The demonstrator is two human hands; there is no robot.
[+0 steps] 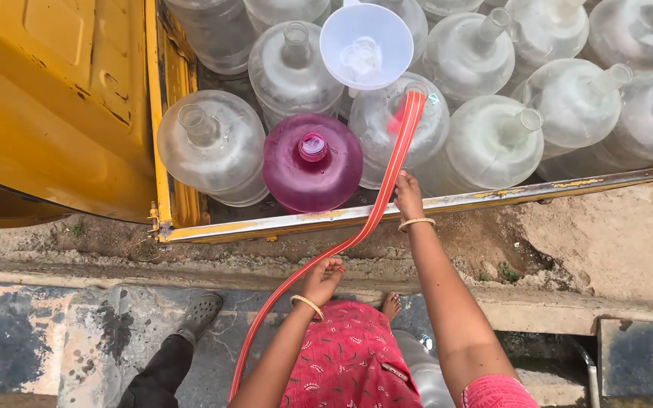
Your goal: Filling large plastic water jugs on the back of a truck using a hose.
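My right hand [408,194] grips a red flat hose [384,199] near the yellow vehicle's bed edge [493,196]. My left hand [323,276] holds the same hose lower down, closer to my body. The hose's far end rests in the mouth of a clear water jug [378,143]. A white funnel [366,45] sits just behind that jug. A magenta jug [312,162] stands to its left.
Several clear large jugs [211,143] fill the yellow truck bed; its open door [54,106] hangs at left. Another person's dark trouser leg and grey shoe [199,313] stand on the stone slab at lower left. Dirt ground [614,242] lies at right.
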